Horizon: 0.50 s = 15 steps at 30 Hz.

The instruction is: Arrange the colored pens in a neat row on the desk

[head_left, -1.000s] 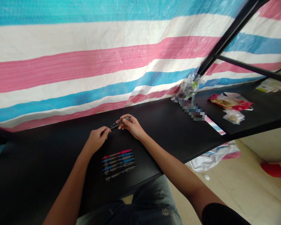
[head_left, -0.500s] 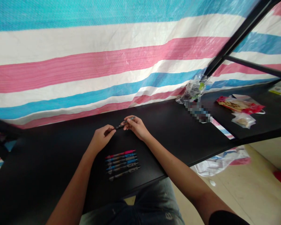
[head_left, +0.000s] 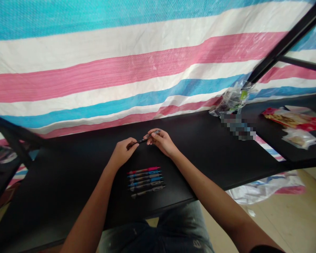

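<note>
My left hand [head_left: 125, 151] is closed around the left end of a dark pen [head_left: 142, 141], thumb and fingers pinched together. At the pen's other end my right hand [head_left: 161, 141] grips its grey part between thumb and fingers. The pen is held slightly tilted, just above the black table [head_left: 200, 151]. Nearer to me, below both hands, several pens lie side by side in a row: a red one [head_left: 144, 170] at the top, blue ones [head_left: 146, 179] in the middle and a grey one [head_left: 149, 190] at the bottom.
Clear plastic packaging [head_left: 233, 100] stands at the table's back right, with a pixelated item [head_left: 238, 127] before it. On the surface further right lie a red and yellow packet [head_left: 295, 119] and a small clear bag [head_left: 299, 137]. A striped sheet [head_left: 121, 70] hangs behind.
The view has shifted, so the table, pens and packets appear displaced. Both hands still hold the pen in much the same way.
</note>
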Each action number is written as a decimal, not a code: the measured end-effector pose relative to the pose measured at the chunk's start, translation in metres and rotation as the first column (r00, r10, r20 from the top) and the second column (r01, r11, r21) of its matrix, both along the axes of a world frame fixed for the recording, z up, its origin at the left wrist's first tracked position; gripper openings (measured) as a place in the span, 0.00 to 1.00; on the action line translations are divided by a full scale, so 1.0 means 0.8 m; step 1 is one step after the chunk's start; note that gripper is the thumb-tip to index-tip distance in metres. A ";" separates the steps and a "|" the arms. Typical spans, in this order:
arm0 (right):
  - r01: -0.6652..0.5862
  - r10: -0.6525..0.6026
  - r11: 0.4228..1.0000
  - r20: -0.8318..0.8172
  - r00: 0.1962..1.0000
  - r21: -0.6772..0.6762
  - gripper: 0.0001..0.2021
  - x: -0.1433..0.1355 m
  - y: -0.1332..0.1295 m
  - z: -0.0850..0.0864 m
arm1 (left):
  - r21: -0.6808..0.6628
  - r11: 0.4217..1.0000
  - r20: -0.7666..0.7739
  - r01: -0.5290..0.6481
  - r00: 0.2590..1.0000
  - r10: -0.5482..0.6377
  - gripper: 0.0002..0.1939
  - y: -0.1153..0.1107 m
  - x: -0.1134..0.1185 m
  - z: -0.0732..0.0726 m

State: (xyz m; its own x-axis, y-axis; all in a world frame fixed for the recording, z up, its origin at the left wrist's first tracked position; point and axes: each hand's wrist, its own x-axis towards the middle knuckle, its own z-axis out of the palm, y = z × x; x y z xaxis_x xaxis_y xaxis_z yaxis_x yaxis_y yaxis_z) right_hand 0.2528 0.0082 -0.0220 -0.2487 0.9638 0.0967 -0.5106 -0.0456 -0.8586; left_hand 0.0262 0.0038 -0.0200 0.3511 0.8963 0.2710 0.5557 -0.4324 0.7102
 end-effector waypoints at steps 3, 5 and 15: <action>0.002 -0.002 1.000 0.021 1.000 0.017 0.15 0.000 0.000 -0.001 | -0.007 1.000 -0.023 -0.005 1.000 0.005 0.09 0.000 -0.001 0.002; 0.012 -0.013 1.000 0.038 0.999 0.027 0.14 0.000 0.000 -0.002 | -0.015 1.000 -0.038 -0.009 0.999 0.009 0.09 0.000 -0.001 0.004; 0.045 -0.050 0.998 0.101 0.994 0.050 0.15 0.000 0.005 -0.010 | -0.007 1.000 -0.091 0.006 0.996 -0.006 0.13 -0.002 0.000 0.010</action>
